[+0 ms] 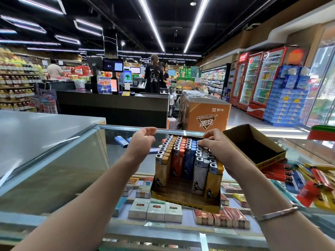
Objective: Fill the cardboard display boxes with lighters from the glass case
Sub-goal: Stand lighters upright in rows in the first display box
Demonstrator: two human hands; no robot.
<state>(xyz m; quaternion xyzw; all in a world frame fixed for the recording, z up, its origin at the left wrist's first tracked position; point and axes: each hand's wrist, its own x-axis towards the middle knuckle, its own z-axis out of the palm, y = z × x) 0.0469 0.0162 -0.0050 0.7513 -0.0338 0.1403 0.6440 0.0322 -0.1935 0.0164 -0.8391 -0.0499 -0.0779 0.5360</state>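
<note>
Now seating lighters (pixel 188 156) in display box (pixel 184 198): right hand (pixel 215 144) presses tops, left hand (pixel 143 140) loose, empty; next, empty box (pixel 253 145) at 2 o'clock.

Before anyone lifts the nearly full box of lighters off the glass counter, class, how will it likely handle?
The lighter box is probably heavy for its size, being packed with rows of lighters. Its thin cardboard may sag if lifted by one edge. The upright lighters beside the front gap could topple if it tilts.
</note>
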